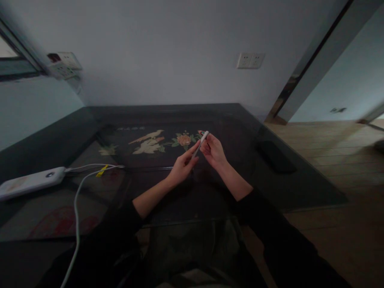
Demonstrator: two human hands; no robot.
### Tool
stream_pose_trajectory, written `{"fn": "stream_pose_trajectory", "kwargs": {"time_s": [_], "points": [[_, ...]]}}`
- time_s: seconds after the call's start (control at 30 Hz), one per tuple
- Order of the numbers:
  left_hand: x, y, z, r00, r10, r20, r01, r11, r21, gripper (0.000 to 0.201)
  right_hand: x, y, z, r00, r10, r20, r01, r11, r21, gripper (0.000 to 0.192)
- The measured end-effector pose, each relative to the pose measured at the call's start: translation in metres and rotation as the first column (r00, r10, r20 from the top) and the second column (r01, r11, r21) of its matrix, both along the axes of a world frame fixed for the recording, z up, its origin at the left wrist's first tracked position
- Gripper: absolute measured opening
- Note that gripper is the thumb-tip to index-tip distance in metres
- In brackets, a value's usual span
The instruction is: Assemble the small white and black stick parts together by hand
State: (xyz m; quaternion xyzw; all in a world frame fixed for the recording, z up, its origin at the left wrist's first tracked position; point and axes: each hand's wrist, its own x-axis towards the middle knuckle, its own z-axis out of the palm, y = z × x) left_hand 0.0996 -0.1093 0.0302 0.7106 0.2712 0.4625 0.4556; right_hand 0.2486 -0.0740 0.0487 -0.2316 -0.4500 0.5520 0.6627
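Observation:
Both of my hands meet over the dark tabletop (222,192). Between them is a slim white pen-like stick (203,138), slanting up to the right, with a small red and dark patch beside its upper end. My left hand (182,166) is closed around its lower part. The fingers of my right hand (214,151) are bent and pinched against its upper part. The poor light and the hands hide some of the stick, so its exact kind is unclear.
A white power strip (33,182) lies at the left with a white cable (76,212) trailing toward me. An inlaid bird-and-flower picture (147,146) decorates the tabletop. A dark flat object (276,157) lies at the right. Wall sockets (251,61) sit above the back edge.

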Motion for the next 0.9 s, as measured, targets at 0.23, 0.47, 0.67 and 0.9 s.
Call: {"fn": "stream_pose_trajectory", "kwargs": {"time_s": [0.23,0.47,0.67,0.9], "points": [[-0.001,0.006,-0.003,0.999,-0.038,0.038,0.041,0.996,-0.083,0.063,0.001,-0.002,0.0,0.999,0.037,-0.002,-0.037,0.999,0.003,0.046],[-0.005,0.012,-0.001,0.996,0.084,-0.013,-0.084,0.996,0.02,0.059,0.0,-0.002,0.0,1.0,0.023,-0.004,-0.023,1.0,0.008,0.047],[-0.006,0.015,-0.004,0.99,0.143,-0.016,-0.14,0.985,0.1,0.056,0.0,-0.002,-0.001,0.999,0.038,-0.015,-0.038,0.999,0.005,0.043],[-0.004,0.011,-0.005,0.985,0.15,-0.082,-0.144,0.987,0.076,0.057,0.002,0.001,-0.004,0.999,0.034,-0.007,-0.034,0.999,0.008,0.044]]}}
